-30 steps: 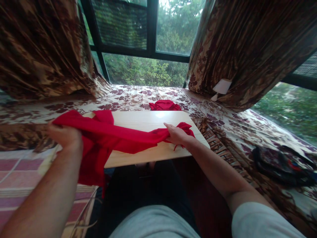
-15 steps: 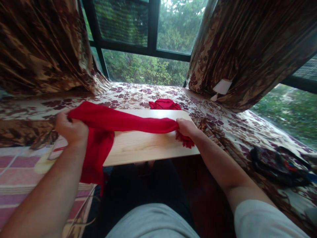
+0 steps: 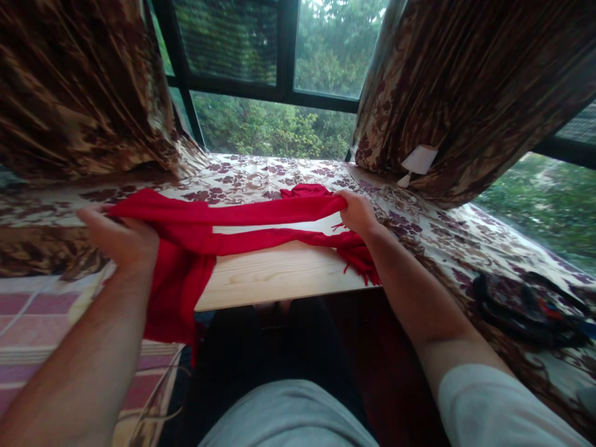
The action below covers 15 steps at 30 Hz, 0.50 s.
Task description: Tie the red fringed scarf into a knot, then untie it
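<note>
A red fringed scarf (image 3: 261,215) stretches sideways over a pale wooden board (image 3: 274,273). At its left end my left hand (image 3: 123,236) is closed on the folded cloth, some fingers hidden by it. My right hand (image 3: 358,212) pinches the far edge of the scarf at the right of the board. A second strip of it runs nearer to me, and its fringe lies bunched below my right wrist. From the left, a wide part of the scarf hangs over the board's edge. More red cloth (image 3: 305,190) is heaped behind the board.
A floral-covered ledge (image 3: 251,177) runs below the window. A small white lamp (image 3: 419,160) stands at the right, near a dark bag-like item (image 3: 521,310). Striped bedding (image 3: 37,329) and a pale cable (image 3: 153,391) are at the left.
My right hand has moved away from me, raising the scarf's far edge, so two strips now show with a gap between them. My left hand has shifted slightly left.
</note>
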### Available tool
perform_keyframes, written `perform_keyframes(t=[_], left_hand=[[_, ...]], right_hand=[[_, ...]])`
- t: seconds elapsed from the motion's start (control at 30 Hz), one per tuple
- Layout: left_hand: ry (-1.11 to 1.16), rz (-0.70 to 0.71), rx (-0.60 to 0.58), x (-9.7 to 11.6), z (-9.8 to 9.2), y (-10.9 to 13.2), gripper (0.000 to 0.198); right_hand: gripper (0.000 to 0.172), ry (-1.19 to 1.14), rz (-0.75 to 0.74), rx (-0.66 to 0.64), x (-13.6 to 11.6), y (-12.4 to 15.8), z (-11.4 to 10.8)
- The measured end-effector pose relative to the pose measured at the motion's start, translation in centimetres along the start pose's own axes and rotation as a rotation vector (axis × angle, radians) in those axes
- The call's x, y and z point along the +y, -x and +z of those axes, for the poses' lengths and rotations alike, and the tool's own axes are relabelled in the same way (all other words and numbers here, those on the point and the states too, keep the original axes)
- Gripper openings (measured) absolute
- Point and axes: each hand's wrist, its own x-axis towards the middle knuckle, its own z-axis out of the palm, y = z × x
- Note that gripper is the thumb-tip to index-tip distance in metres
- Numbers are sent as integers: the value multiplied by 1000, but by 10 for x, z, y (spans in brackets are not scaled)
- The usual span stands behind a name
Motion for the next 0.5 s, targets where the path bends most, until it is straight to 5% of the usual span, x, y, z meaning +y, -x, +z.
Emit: perform_keyframes(t=[0.1,0.27,0.5], left_hand=[[-44,-1,-22,-9,-1,0,35],[-145,-119,-107,-25,-5,9,38],[-212,-281,-176,-33,-7,8,49]], right_hand=[[49,186,23,-10,1,-1,9],[37,272,-91,-330,8,4,39],[69,40,-194,-412,-11,4,53]])
